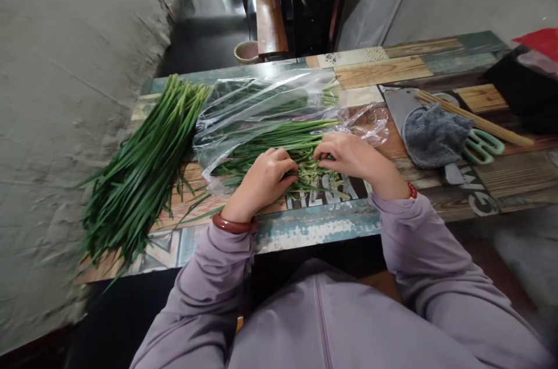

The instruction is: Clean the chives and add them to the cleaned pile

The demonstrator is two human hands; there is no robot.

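Left hand [265, 178] curled, fingertips pinching pale stem ends of the loose green chive stalks [279, 145]; right hand [349, 155] likewise closed on the same stalks. Stalks lie on a clear plastic bag [244, 107], mid-table. Table: patchwork-printed wooden top [392, 70], near edge just under the wrists. Large bundle of long green chives [143, 171] at left end, beside the grey plaster wall [52, 96]. Grey cloth [429, 135] at right

chives [143, 171] left of bag [261, 107], cloth [431, 136] right
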